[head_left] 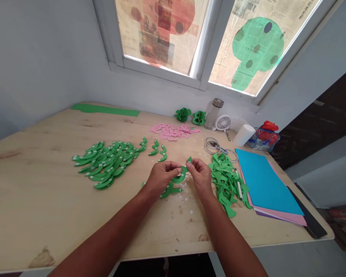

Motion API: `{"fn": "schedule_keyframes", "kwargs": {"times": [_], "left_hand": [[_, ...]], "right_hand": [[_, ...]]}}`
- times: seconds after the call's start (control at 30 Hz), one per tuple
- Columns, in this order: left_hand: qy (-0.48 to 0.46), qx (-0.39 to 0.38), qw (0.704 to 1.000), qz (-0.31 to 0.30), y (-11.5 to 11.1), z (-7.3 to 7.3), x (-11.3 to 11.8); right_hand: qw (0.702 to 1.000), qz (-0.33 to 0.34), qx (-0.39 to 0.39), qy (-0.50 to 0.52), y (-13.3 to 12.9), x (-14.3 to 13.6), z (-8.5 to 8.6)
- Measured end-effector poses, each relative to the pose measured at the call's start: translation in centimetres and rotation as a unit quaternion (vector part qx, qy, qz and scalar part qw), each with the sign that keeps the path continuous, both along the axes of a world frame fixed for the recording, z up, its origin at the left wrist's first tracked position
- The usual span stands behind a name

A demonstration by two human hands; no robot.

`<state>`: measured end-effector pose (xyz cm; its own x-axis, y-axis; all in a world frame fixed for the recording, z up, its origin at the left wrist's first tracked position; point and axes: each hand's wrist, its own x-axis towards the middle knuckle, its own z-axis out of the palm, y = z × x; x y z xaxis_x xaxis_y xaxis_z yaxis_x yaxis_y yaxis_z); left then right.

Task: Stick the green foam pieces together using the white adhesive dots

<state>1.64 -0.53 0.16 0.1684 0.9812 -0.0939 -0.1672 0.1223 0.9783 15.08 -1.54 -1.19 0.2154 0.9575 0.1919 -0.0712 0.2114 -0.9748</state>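
Pinching one green cutout (178, 180), left fingers (173, 165) and right fingers (191, 168), two green rosettes (182, 114) beyond

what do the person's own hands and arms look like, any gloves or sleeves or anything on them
Both the left hand and right hand are bare, with no gloves. The left forearm and right forearm are uncovered as far as the picture shows, with no sleeves in view. No watch, bracelet or ring can be seen.

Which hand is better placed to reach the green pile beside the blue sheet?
Probably your right hand: the green pile lies just to its right; your left hand is farther away.
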Motion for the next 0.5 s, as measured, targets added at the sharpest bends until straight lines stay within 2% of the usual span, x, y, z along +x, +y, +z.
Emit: {"fn": "schedule_keyframes", "kwargs": {"times": [0.27,0.37,0.5], "left_hand": [[-0.012,-0.012,1.000,0.002,-0.1,0.5,-0.2],[-0.037,-0.040,0.998,-0.042,-0.1,0.5,-0.4],[-0.077,-0.076,0.987,-0.115,-0.1,0.5,-0.6]], "right_hand": [[1.000,-0.020,0.009,0.021,0.0,0.4,0.2],[0.996,0.046,-0.009,0.076,-0.1,0.8,0.6],[0.975,0.153,-0.034,0.156,-0.5,1.0,1.3]]}}
